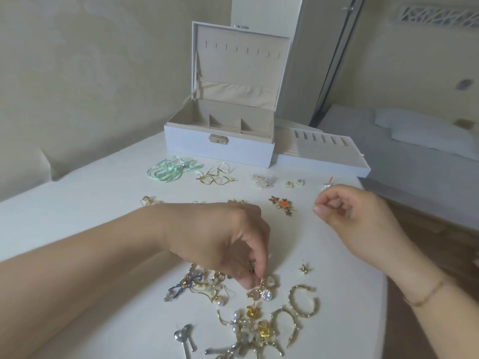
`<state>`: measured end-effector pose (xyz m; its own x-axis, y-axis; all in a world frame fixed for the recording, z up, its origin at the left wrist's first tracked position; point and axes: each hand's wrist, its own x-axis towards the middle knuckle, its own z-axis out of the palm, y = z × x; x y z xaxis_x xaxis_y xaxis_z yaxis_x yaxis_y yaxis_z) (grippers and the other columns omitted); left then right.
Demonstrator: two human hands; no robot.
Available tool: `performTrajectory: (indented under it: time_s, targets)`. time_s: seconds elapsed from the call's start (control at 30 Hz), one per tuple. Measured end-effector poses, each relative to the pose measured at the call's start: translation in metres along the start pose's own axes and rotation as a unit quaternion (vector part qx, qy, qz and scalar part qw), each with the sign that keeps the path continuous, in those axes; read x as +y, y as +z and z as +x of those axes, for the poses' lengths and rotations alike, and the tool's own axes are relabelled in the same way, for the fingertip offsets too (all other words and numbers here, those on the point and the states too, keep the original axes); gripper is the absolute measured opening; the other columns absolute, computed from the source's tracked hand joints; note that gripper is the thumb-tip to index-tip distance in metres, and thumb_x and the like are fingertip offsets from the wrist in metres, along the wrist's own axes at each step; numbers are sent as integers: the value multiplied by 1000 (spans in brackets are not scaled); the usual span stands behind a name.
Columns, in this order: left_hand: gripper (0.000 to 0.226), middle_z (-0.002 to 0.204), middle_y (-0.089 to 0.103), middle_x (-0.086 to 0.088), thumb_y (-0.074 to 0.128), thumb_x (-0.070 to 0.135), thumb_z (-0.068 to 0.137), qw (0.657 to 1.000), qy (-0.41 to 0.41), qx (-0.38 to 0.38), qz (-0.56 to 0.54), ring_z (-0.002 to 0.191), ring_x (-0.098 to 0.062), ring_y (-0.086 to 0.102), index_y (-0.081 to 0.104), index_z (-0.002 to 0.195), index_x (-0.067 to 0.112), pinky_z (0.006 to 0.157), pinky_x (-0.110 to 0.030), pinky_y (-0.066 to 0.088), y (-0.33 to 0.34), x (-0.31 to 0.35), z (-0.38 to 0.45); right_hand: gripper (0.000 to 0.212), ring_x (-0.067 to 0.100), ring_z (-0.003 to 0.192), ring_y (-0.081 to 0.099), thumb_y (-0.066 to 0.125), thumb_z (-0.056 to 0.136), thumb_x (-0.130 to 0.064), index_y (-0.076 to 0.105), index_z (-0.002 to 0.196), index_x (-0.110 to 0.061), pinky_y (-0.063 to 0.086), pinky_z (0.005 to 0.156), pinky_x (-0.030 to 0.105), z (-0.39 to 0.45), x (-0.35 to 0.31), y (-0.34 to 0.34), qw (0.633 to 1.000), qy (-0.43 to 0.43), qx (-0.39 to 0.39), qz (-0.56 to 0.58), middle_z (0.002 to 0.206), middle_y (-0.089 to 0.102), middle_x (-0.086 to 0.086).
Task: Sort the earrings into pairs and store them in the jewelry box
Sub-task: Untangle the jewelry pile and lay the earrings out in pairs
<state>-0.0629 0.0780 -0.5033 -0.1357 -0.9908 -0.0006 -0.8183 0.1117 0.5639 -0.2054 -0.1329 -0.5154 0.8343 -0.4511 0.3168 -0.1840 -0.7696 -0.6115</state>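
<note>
A white jewelry box (219,150) stands open at the back of the white table (77,203), its lid upright. In front of it lie earrings set out in twos: mint ribbon ones (171,168), gold twisted ones (217,177), small white studs (294,183) and gold-and-orange leaf ones (281,204). A mixed heap of earrings (259,320) lies near me. My left hand (223,239) reaches into the heap and pinches a small sparkly round earring (265,294) by its top. My right hand (363,218) hovers at the right, fingers loosely curled, holding nothing I can see.
The box's removed tray (326,156) with ring slots sits to the right of the box. Gold hoop earrings (303,301) and silver spoon-shaped ones (185,335) lie in the near heap. The table's right edge drops to a wooden floor (440,229). A bed lies beyond.
</note>
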Motion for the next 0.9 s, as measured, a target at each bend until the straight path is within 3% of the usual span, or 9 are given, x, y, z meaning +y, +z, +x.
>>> performTrajectory:
  time_s: [0.17, 0.27, 0.4, 0.47, 0.57, 0.67, 0.77, 0.9]
  targets:
    - [7, 85, 64, 7, 74, 17, 85, 999, 15, 26, -43, 92, -9, 56, 76, 91, 13, 85, -24, 43, -1, 2, 1, 26, -10, 73, 49, 73, 81, -15, 60, 69, -34, 34, 63, 13, 15, 20, 11, 997, -15, -23, -71, 79, 60, -12]
    - [7, 87, 70, -3, 70, 12, 88, 988, -11, 79, -129, 85, -21, 64, 73, 91, 6, 80, -38, 51, -5, 4, 0, 20, -10, 71, 49, 73, 82, -20, 62, 71, -33, 36, 60, 24, 20, 26, 15, 996, -9, -16, -86, 80, 61, -13]
    - [8, 78, 71, -10, 66, 12, 89, 946, -62, 198, -250, 65, -16, 62, 70, 85, 5, 64, -24, 49, -8, 1, 1, 16, 1, 79, 55, 68, 85, -30, 59, 89, -42, 40, 69, 23, 14, 20, 12, 994, -35, 43, -95, 88, 61, -14]
    - [7, 74, 71, -11, 68, 12, 88, 926, -77, 238, -282, 61, -17, 62, 69, 82, 8, 58, -26, 47, -8, -2, 5, 14, 11, 80, 56, 65, 84, -39, 61, 97, -40, 42, 70, 21, -1, 0, 8, 994, -83, 72, -11, 90, 63, -13]
    - [12, 70, 70, -13, 71, 14, 82, 912, -66, 262, -309, 57, -18, 62, 66, 83, 3, 57, -28, 50, -6, -1, 9, 33, 13, 78, 58, 72, 78, -44, 66, 109, -37, 42, 67, 15, -24, -44, 7, 978, -178, 4, 108, 87, 65, -8]
    - [15, 66, 68, -13, 71, 12, 79, 903, -36, 261, -340, 56, -16, 62, 61, 85, 2, 58, -24, 51, -4, 6, 11, 18, 3, 70, 54, 77, 79, -28, 75, 96, -24, 42, 68, 13, -29, -63, 11, 962, -263, 41, 57, 74, 63, -5]
    - [10, 64, 68, -11, 68, 7, 77, 878, -24, 287, -382, 55, -15, 64, 60, 83, 5, 57, -24, 52, -2, 6, 12, 13, 11, 73, 60, 75, 82, -25, 75, 94, -21, 48, 65, 25, -25, -65, 13, 965, -240, 51, 90, 75, 68, -11]
    - [15, 73, 71, -15, 72, 15, 77, 869, -50, 297, -393, 61, -18, 66, 61, 85, 8, 61, -26, 55, -3, 0, 11, 11, 3, 70, 60, 75, 78, -18, 76, 89, -19, 44, 66, 12, -14, -50, 14, 966, -233, 79, 73, 77, 66, -15]
